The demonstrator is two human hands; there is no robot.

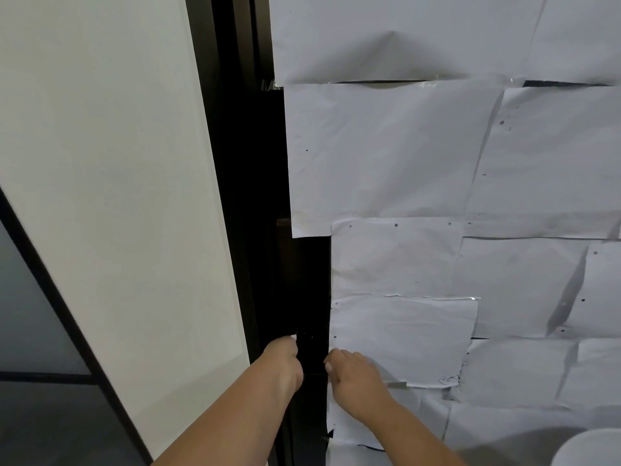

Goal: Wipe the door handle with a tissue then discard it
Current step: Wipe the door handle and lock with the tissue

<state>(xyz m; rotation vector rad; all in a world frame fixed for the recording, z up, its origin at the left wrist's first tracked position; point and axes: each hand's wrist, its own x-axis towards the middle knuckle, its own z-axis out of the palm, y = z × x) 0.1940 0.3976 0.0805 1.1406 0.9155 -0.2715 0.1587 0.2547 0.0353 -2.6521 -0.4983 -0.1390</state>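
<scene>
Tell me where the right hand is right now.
In the head view, the right hand is low and centre, on the edge of the paper sheets, right of the dark door strip, opposite the left hand.

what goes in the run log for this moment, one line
left hand at dark door edge | right hand on papered door | tissue: unseen | handle: too dark

Wall [111, 196] at left, door frame [248, 196] in the middle, taped paper sheets [437, 163] at right — both hands low, left hand [284, 361] and right hand [353, 375] either side of the frame's edge
</scene>
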